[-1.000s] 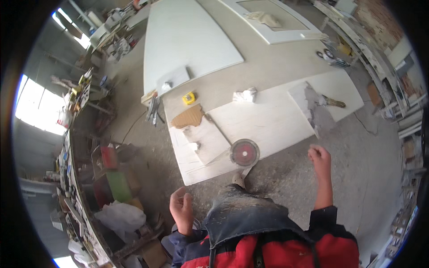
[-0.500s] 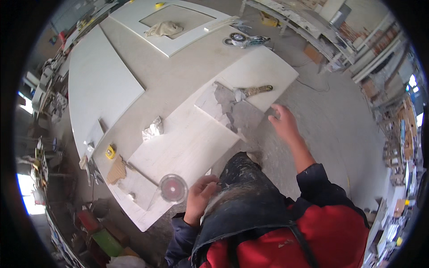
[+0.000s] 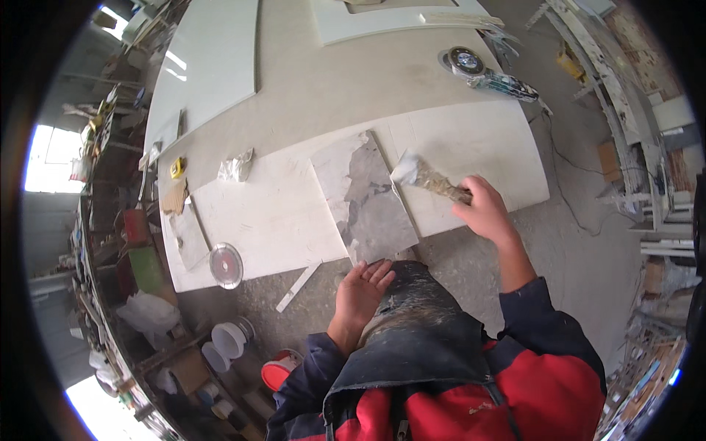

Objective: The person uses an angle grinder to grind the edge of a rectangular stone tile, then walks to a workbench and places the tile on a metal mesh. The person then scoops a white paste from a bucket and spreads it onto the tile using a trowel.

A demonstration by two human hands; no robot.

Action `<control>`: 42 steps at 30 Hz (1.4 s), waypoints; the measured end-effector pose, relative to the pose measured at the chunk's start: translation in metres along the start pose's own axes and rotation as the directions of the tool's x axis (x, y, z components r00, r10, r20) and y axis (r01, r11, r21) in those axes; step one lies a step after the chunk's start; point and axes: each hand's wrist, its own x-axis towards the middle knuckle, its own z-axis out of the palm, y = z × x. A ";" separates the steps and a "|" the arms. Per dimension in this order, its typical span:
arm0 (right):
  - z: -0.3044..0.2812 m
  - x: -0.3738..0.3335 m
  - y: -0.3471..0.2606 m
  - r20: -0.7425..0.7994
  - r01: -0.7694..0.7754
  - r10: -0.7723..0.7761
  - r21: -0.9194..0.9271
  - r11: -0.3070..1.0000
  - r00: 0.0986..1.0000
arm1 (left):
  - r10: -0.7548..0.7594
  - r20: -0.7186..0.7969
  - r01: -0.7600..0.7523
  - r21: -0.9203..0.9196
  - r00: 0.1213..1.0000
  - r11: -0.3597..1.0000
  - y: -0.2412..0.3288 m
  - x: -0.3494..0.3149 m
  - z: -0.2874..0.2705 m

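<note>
My right hand (image 3: 485, 212) is closed round the handle of a putty knife (image 3: 435, 182) with a pale, wide end and a mottled, crusted body. Its pale end points left, toward a thin grey slab (image 3: 331, 173) with a patchy, darker-stained surface. The slab lies on the long white board (image 3: 279, 220), its near end reaching past the board's front edge. My left hand (image 3: 360, 294) is palm up with fingers stretched out, close to the slab's near end; whether it touches the slab I cannot tell.
An angle grinder (image 3: 489, 77) lies at the table's far right. A loose cutting disc (image 3: 226, 265), yellow tape measure (image 3: 177, 168) and crumpled plastic (image 3: 236, 166) are on the left. Buckets (image 3: 232, 338) stand on the floor at lower left. A cable (image 3: 559, 169) trails on the right.
My right hand has taken hold of the putty knife, which lay on the slab, and swung its pale end leftward. My left hand has turned palm up near the slab. The view has shifted.
</note>
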 end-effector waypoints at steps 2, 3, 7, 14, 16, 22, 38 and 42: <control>-0.016 -0.004 -0.010 0.099 -0.189 0.169 0.256 0.948 0.981 | 0.103 -0.063 -0.105 -0.043 0.993 0.994 -0.011 0.007 0.005; -0.018 -0.012 -0.013 0.181 -0.233 0.164 0.482 0.845 0.970 | 0.162 -0.104 -0.168 -0.046 0.981 0.985 -0.015 0.009 0.008; -0.033 -0.041 -0.031 0.328 -0.368 0.176 0.741 0.561 0.928 | 0.326 0.050 -0.317 -0.142 0.944 0.938 0.000 -0.004 0.058; -0.025 -0.077 -0.088 0.414 -0.414 0.106 0.784 0.463 0.904 | 0.413 0.133 -0.412 -0.036 0.901 0.911 0.031 -0.043 0.060; -0.015 -0.091 -0.119 0.479 -0.437 0.045 0.756 0.487 0.877 | 0.530 0.128 -0.525 -0.069 0.838 0.848 0.031 -0.107 0.044; 0.055 -0.164 -0.205 0.813 -0.606 -0.224 0.557 0.568 0.537 | 0.866 0.041 -0.855 -0.141 0.499 0.499 0.026 -0.263 -0.107; 0.338 -0.342 -0.501 0.825 -0.173 -0.552 0.530 0.830 -0.122 | 0.789 -0.615 -0.975 -0.178 0.002 -0.136 -0.122 -0.474 -0.299; 0.408 -0.389 -0.527 0.488 0.553 -0.760 0.807 0.206 -0.429 | 0.621 -0.783 -0.949 -0.174 -0.029 -0.264 -0.126 -0.498 -0.335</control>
